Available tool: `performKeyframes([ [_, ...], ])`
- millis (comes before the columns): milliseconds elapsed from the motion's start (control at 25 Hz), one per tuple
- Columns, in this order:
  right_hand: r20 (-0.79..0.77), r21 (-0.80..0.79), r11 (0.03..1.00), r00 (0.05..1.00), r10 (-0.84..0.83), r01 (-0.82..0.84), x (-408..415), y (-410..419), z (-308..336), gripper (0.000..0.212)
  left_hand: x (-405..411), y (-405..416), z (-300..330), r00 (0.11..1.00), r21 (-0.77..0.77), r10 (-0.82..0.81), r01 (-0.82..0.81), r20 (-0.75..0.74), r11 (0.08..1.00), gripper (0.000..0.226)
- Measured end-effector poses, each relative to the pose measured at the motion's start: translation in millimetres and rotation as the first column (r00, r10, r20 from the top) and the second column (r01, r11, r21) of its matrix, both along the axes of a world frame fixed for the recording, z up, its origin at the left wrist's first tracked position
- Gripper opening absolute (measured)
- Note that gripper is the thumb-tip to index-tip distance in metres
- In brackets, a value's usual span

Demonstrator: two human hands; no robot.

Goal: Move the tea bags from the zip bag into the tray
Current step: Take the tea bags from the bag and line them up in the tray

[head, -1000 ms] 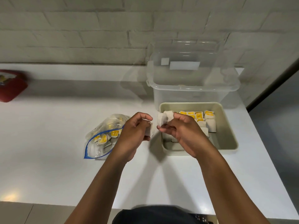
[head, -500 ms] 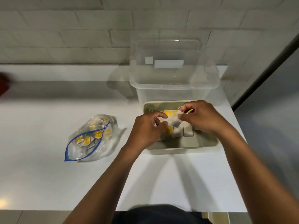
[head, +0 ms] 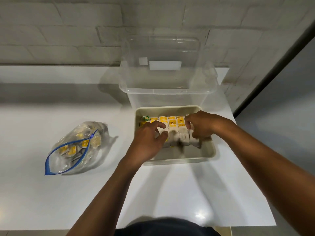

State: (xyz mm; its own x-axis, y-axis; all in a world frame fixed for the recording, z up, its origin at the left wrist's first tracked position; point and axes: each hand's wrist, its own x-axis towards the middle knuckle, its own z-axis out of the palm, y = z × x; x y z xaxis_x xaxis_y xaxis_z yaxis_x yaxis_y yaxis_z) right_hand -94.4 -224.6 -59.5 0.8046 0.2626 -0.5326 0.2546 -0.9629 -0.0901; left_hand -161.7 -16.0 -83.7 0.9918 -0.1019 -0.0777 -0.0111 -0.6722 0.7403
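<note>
Tea bags (head: 172, 126) are filling the far rows of the tray (head: 211, 151) on the counter (head: 179, 193), the left hand (head: 148, 142) and right hand (head: 202, 126) each pinching one into line, while plenty are still sitting in the open zip bag (head: 75, 149).

Rear wall of white-painted brick (head: 71, 31), laid in running courses. White glossy countertop (head: 42, 193) abutting it, with soft glare at the near edge. Dark vertical strip (head: 279, 68) at right, bordering 1 smooth grey panel (head: 293, 108). Lighting diffuse, shadows soft.
</note>
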Motion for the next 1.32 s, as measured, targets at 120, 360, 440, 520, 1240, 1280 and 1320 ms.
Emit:
performKeyframes([
  [120, -0.025, 0.135, 0.990, 0.999, -0.033, 0.036, 2.3, -3.4, 2.5, 0.012, -1.3, -0.3, -2.1, 1.000, 0.002, 0.011, -0.011, 0.006, 1.000, 0.018],
  [360, 0.004, 0.120, 0.992, 0.999, -0.042, 0.041, 10.1, -9.5, 0.2, 0.014, 0.0, 1.0, -6.2, 1.000, 0.012, 0.000, 0.000, -0.008, 1.000, 0.016],
  [440, 0.017, 0.075, 0.997, 0.999, 0.034, -0.035, 11.8, -8.3, -1.6, 0.015, 0.7, 1.8, -5.5, 1.000, 0.010, 0.008, -0.008, -0.009, 1.000, 0.016],
  [520, 0.101, 0.068, 0.995, 0.993, 0.063, -0.071, 12.5, -6.8, -4.3, 0.015, -0.1, 2.5, -3.8, 1.000, 0.006, 0.013, -0.013, -0.019, 1.000, 0.017],
  [1240, -0.094, -0.316, 0.920, 0.973, 0.212, -0.231, 31.5, 17.7, -18.3, 0.021, -7.3, 28.1, 0.1, 1.000, -0.177, 0.028, -0.030, -0.009, 0.984, 0.020],
  [1280, -0.114, -0.315, 0.917, 0.969, 0.221, -0.246, 30.9, 18.3, -16.9, 0.018, -6.7, 30.3, -0.8, 0.999, -0.186, 0.032, -0.031, 0.002, 0.982, 0.019],
  [1320, -0.148, -0.304, 0.918, 0.964, 0.219, -0.255, 30.0, 18.7, -14.7, 0.017, -6.6, 31.8, -1.0, 0.999, -0.193, 0.035, -0.034, 0.005, 0.981, 0.019],
])
